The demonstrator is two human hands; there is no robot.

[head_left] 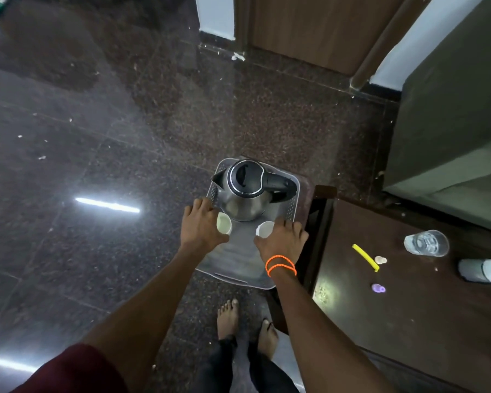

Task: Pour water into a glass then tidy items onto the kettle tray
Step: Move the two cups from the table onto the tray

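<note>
While hands blur, each cup's point(224, 223) grip stays hard to judge.

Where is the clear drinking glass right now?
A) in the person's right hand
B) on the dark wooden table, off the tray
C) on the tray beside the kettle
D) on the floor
B: the glass stands on the wooden table, well apart from the tray.

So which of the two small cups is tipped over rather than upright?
The cup by the right hand, the right cup, looks tipped sideways; the left cup sits upright, mouth up.
</note>
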